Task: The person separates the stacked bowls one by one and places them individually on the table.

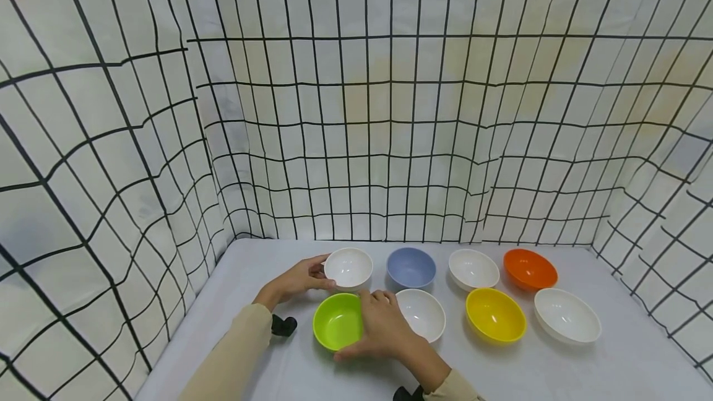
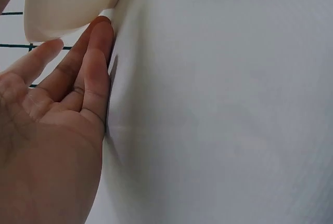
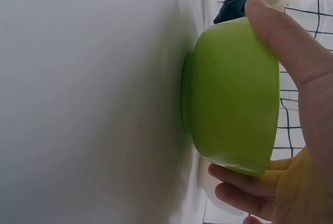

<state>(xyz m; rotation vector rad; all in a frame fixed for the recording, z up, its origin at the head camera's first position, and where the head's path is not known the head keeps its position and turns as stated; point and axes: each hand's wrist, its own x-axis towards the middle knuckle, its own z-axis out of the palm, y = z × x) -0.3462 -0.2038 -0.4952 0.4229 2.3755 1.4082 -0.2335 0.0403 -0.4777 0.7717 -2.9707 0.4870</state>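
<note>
Near the back left of the table, my left hand (image 1: 298, 278) is at the left side of a white bowl (image 1: 349, 269). In the left wrist view its fingers (image 2: 97, 76) are fairly straight, their tips at the underside of the white bowl (image 2: 70, 5); firm contact is hard to tell. My right hand (image 1: 384, 327) holds a lime green bowl (image 1: 334, 322) in front of that white one. As the right wrist view shows, the thumb lies on one side of the green bowl (image 3: 234, 94) and the fingers (image 3: 244, 182) on the opposite side. The bowl is upright, its foot at the cloth.
Right of the hands stand a blue bowl (image 1: 411, 267), a white bowl (image 1: 426, 314) partly behind the right hand, another white bowl (image 1: 473, 269), a yellow bowl (image 1: 496, 315), an orange bowl (image 1: 530, 269) and a white bowl (image 1: 567, 315). Black wire grid (image 1: 356, 122) surrounds the white-covered table (image 1: 629, 357).
</note>
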